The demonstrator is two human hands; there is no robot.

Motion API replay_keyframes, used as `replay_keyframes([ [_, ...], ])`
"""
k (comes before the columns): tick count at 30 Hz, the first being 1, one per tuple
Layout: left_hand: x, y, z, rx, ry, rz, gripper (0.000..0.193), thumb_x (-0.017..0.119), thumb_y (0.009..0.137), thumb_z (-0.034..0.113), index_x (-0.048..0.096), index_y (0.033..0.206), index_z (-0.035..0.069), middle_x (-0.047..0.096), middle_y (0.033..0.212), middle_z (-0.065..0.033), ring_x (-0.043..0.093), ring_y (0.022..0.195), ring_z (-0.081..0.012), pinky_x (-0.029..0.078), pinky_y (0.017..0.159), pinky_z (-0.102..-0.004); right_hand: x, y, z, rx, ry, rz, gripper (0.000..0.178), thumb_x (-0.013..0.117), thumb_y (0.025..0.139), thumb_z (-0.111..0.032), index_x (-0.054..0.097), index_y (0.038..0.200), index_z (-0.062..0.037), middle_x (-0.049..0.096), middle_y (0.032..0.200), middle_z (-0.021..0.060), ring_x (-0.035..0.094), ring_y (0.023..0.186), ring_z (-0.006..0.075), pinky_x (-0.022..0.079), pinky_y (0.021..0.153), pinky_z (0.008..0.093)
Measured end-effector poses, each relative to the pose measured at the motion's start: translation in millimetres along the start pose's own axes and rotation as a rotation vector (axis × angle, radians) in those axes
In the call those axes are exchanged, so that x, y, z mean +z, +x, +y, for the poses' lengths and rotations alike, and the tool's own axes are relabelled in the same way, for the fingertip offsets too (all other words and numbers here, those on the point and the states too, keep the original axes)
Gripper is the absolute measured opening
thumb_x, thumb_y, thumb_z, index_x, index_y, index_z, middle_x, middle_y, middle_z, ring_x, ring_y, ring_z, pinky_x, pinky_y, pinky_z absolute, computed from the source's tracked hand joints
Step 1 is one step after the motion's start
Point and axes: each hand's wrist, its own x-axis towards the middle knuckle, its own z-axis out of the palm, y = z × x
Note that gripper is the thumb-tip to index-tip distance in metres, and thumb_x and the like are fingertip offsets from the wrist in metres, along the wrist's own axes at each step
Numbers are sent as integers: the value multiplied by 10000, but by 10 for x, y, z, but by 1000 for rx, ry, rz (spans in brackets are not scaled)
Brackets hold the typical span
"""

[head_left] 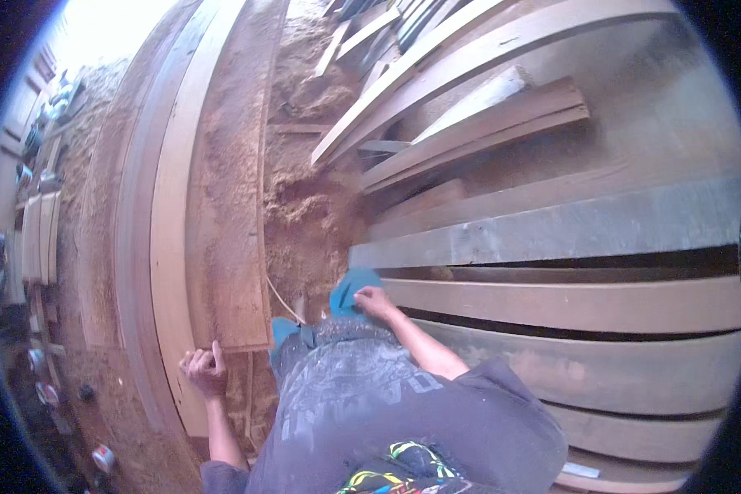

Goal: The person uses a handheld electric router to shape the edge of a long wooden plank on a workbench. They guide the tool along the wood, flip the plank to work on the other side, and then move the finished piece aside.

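Note:
A long pale wooden plank (173, 247) lies lengthwise on my left, beside a wider board (230, 280) coated in sawdust. My left hand (204, 372) is at the right edge of the pale plank, near the wide board's near end. Its fingers are curled over the plank and the thumb points forward. In front of my waist, my right hand (374, 303) hangs above something teal (356, 288) at my feet, with its fingers loosely bent and a little apart. I see nothing held in it.
Thick timber beams (584, 305) lie side by side close on my right. Ahead, loose planks (486, 136) and offcuts rest at angles. Brown sawdust (305, 202) covers the ground between the stacks. Small cans (103, 458) and clutter sit at the far left.

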Motion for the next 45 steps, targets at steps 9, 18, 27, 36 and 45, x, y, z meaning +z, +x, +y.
replay_keyframes([
  [9, 57, 147, 67, -440, -227, -2, 394, 731, 973, 203, 582, 639, 54, 601, 653, -45, 567, 683, -180, 444, 788, -374, -934, 1029, -599, 73, 388, 94, 282, 701, 991, -303, 714, 1119, -52, 741, 948, 47, 703, 804, 142, 553, 624, 300],
  [18, 592, 2041, 1414, -449, -754, 113, 138, 667, 1024, 106, 737, 1071, -3, 708, 920, -35, 634, 834, -101, 531, 779, -268, -2554, 1966, -1772, -149, 770, 452, 210, 703, 1010, -273, 698, 1127, -99, 718, 951, -2, 677, 786, 95, 543, 623, 254],
  [27, 1795, 5149, 3896, 31, -951, -306, 440, 721, 982, 103, 594, 1399, 42, 698, 1097, -70, 675, 974, -128, 562, 847, -288, -4670, 3019, -3086, -594, 649, 1062, 608, 761, 982, -302, 510, 1423, 33, 626, 1312, 131, 576, 1223, 219, 439, 1091, 367],
  [36, 3205, 7612, 6180, 434, -1057, -654, 1000, 834, 853, 515, 366, 1578, 11, 520, 1504, -189, 586, 1285, -284, 444, 1125, -427, -4840, 3261, -3397, -489, 561, 924, 448, 656, 1022, -257, 582, 1328, 61, 638, 1320, 173, 579, 1239, 246, 411, 1108, 390],
  [45, 3762, 8222, 6942, 551, -1025, -946, 1043, 860, 791, 564, 413, 1543, -5, 563, 1456, -171, 593, 1267, -266, 448, 1112, -410, -4895, 3282, -3267, -451, 588, 813, 391, 731, 929, -12, 591, 1288, 58, 682, 1253, 176, 656, 1169, 237, 499, 1039, 373],
])
